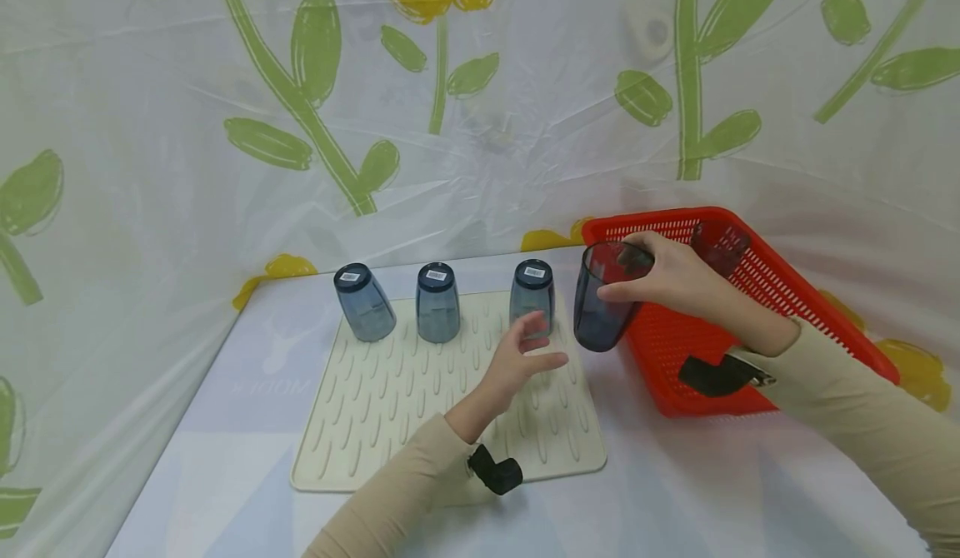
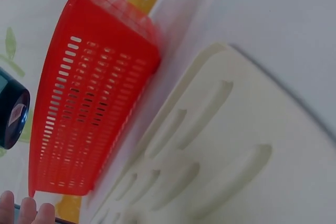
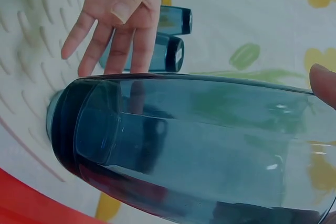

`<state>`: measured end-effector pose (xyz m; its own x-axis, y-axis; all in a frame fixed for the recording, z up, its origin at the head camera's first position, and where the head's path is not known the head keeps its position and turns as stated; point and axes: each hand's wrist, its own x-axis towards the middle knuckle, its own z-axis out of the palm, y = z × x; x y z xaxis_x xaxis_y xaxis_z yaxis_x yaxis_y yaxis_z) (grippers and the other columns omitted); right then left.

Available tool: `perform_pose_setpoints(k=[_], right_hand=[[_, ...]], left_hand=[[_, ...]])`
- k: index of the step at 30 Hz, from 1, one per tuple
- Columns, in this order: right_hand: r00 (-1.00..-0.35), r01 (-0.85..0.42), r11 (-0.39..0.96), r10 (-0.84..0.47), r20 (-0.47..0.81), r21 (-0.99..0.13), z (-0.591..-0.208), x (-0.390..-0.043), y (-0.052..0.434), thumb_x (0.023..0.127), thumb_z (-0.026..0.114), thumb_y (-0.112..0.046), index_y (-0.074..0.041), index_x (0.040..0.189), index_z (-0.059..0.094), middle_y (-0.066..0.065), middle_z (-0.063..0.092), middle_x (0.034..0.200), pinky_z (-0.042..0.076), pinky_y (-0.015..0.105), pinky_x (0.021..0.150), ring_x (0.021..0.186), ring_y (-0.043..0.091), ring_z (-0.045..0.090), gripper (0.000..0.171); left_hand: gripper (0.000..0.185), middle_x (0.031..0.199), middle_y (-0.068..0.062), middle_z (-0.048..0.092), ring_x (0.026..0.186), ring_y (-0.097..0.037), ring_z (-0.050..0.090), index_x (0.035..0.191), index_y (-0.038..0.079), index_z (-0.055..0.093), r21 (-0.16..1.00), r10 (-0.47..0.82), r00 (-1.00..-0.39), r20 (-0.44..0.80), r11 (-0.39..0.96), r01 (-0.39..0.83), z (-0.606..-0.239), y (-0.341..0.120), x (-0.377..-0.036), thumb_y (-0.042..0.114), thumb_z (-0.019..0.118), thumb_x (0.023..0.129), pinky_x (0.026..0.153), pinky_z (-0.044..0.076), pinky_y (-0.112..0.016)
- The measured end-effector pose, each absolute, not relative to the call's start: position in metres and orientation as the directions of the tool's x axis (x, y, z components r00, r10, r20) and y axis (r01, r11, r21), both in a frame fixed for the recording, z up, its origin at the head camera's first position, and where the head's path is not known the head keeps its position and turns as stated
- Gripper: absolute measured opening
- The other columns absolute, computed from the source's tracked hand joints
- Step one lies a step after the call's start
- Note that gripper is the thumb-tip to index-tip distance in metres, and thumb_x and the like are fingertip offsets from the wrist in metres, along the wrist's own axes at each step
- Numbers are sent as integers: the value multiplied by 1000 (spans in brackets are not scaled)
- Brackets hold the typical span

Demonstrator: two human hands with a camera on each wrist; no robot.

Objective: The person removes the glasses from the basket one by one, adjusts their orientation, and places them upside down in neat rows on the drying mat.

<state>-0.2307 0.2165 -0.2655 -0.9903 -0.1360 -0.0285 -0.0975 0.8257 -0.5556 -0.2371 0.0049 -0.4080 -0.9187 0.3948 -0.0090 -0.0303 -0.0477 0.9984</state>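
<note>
My right hand [image 1: 667,273] grips a blue glass [image 1: 602,312] near its rim, mouth up, in the air between the drying mat and the red basket. In the right wrist view that glass [image 3: 199,145] fills much of the picture. My left hand [image 1: 515,358] is raised above the cream drying mat [image 1: 450,400], fingers apart and holding nothing. Just behind it stands an upside-down blue glass [image 1: 532,287]. Two more upside-down glasses, one in the middle [image 1: 438,304] and one at the left [image 1: 365,304], stand along the mat's far edge.
The red basket [image 1: 660,375] stands on the right of the white table [image 1: 232,425], with another glass [image 1: 720,246] inside at its far end. Behind the table hangs a flower-patterned sheet [image 1: 495,158]. Each wrist carries a black camera mount.
</note>
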Motion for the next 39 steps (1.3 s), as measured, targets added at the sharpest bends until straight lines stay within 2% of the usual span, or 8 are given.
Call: perform_pose_setpoints(k=[5,10,17,20,31,39], right_hand=[[-990,-100,812,-141,-27,-575,-269,-230,214,74,69,-49,1,135,34,23,47,123,44,54,88,109,36,45,86],[-988,-111,788,-151,-16,-606,-275,-228,212,74,70,-47,-1,134,36,22,50,120,46,51,86,106,34,47,83],[-984,-134,740,-175,4,-659,-282,-223,209,75,71,-43,-1,131,39,19,55,114,47,48,85,103,31,50,76],[-983,-139,714,-186,6,-686,-285,-222,208,76,71,-42,-2,130,40,18,56,113,47,47,85,103,29,51,74],[-980,-124,635,-199,-7,-762,-289,-217,206,78,70,-37,-3,132,39,19,54,118,47,46,87,107,30,50,71],[-980,-96,528,-199,-14,-844,-291,-213,205,81,67,-30,-1,133,37,21,50,124,44,48,92,112,33,47,67]], left_hand=[[65,136,-20,40,122,-38,42,138,3,35,998,410,-912,5,-64,-23,-413,9,-233,7,66,80,91,47,-35],[65,132,-16,45,121,-37,43,137,4,37,997,419,-908,1,-75,-34,-418,13,-230,6,67,80,90,47,-34],[62,130,-11,45,113,-23,49,135,9,40,996,430,-903,3,-81,-35,-417,14,-224,6,67,79,87,49,-33],[63,130,-10,45,112,-21,49,135,9,40,997,434,-901,-1,-71,-35,-418,13,-223,7,67,79,87,48,-32],[67,127,-9,46,109,-19,49,137,9,38,999,457,-889,-1,-40,-21,-414,7,-219,10,69,78,88,44,-30],[67,130,-13,47,111,-18,48,138,8,35,990,494,-868,43,-136,-29,-411,-4,-218,9,69,80,92,42,-30]])
